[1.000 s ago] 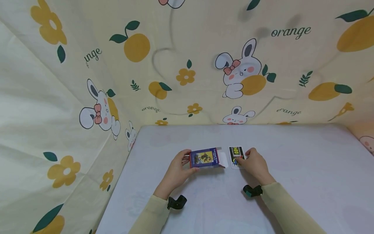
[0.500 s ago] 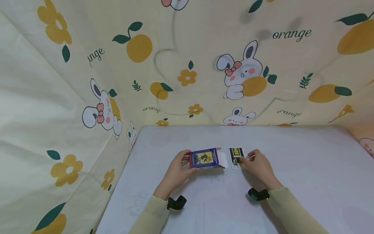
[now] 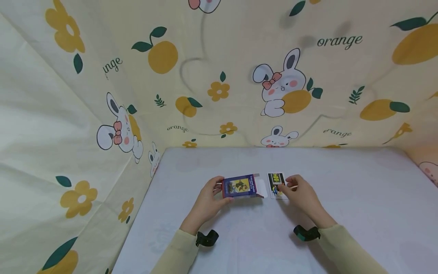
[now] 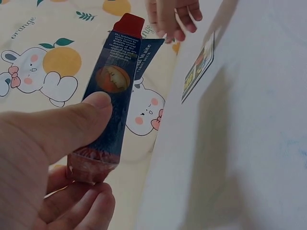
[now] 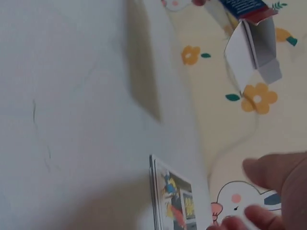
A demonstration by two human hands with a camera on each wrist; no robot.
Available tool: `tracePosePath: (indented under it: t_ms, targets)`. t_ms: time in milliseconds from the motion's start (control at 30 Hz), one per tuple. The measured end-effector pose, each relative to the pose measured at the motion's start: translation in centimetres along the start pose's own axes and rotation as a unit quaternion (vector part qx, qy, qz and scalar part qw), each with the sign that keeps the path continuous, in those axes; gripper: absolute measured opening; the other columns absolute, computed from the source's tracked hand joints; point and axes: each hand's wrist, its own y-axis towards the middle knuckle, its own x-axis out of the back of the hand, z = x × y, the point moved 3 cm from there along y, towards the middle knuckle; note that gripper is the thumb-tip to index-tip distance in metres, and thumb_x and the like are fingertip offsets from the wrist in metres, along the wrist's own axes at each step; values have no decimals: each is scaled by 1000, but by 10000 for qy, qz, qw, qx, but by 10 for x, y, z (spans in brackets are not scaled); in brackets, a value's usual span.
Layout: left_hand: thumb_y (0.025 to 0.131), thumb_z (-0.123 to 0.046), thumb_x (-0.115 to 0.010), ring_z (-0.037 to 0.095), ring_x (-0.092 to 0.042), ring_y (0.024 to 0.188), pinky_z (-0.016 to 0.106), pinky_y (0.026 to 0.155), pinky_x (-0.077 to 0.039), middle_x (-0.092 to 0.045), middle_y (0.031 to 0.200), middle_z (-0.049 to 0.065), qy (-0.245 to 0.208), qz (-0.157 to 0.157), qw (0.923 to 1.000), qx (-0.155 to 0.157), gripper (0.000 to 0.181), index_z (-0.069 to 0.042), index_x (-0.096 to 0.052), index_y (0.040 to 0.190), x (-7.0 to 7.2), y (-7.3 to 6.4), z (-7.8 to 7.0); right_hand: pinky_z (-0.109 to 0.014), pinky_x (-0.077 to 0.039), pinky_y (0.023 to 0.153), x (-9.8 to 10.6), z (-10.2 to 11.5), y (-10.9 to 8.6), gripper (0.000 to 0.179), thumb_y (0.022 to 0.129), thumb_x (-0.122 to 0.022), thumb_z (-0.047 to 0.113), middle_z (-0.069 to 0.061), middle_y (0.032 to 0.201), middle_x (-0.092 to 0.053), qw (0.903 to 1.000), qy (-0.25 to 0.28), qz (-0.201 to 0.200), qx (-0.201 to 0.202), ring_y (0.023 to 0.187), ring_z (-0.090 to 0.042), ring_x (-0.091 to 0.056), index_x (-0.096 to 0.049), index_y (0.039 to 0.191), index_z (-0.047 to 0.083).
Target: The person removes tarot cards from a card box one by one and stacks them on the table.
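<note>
My left hand (image 3: 207,201) grips a dark blue and red tarot card box (image 3: 239,185) by its closed end, thumb along one narrow side. The box is raised over the table, with its open end and white flap (image 3: 261,188) towards the right. A small stack of picture cards (image 5: 175,201) lies face up on the table just right of the flap. My right hand (image 3: 302,196) hovers over the stack's right side, thumb and fingers apart and holding nothing; its thumb overlaps the cards in the head view. The right wrist view looks into the box's opening (image 5: 264,43).
A white cloth (image 3: 253,236) covers the table, which meets a fabric backdrop (image 3: 205,114) printed with rabbits and oranges at the back and left. Black wrist cameras (image 3: 207,238) are strapped to both wrists. Shadows of hands and box fall on the cloth.
My right wrist has shifted to the right and towards me, and the right fingers have spread a little at the cards. The left hand and the box stay almost still.
</note>
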Motion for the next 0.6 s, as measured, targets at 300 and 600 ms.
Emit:
tracePosePath:
  t_ms: [300,600]
  targets:
    - [79,-30,-81,26,-52,124,36,99,-49,-46,139,8,32,9,10000,1,81,-15,-38,146,-2,-1,-1,-30,-53,73,-5,19,-4,45,94,-64,37,-11,104,-60,9962,687,75,524,93,-25,-57,-53,119,1]
    - [80,-30,-81,25,-52,124,36,99,-49,-45,140,8,84,53,9999,-69,80,-14,-38,145,-4,-1,-3,-24,-50,60,-12,30,-9,41,94,-64,40,-6,95,-60,9916,897,137,926,81,-21,-54,-57,114,5]
